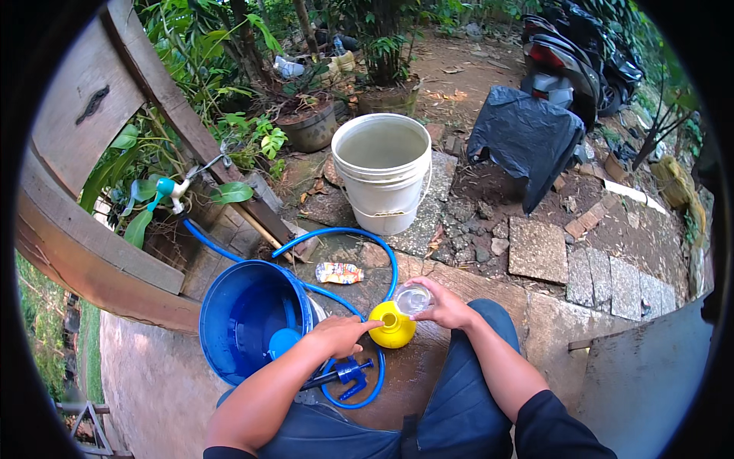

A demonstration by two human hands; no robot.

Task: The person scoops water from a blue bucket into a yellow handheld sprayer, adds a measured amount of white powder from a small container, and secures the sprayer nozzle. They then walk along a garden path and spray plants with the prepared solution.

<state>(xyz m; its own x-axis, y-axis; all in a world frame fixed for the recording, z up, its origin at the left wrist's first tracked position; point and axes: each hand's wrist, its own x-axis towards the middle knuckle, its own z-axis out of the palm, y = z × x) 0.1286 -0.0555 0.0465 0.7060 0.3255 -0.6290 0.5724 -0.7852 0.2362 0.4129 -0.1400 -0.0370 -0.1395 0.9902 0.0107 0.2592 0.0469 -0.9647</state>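
My right hand (444,304) grips a clear plastic cup (412,299) tilted over the yellow round sprayer bottle (395,337). The bottle stands upright on the wet ground between my knees, its neck uncapped. With its index finger stretched out, my left hand (342,335) reaches the bottle's mouth; the other fingers are curled and hold nothing visible. Below that hand lies a blue sprayer pump head (350,374) with a trigger and a dark tube. To the left is a blue bucket (209,338) holding water and a light-blue dipper (283,342), partly hidden by my left forearm.
A white bucket (384,198) with a wire handle stands ahead. A blue hose (394,258) loops around the bottle from a tap (169,189). A printed packet (339,273) lies nearby. Potted plants (312,126), broken paving (536,249) and a motor scooter (565,66) are beyond.
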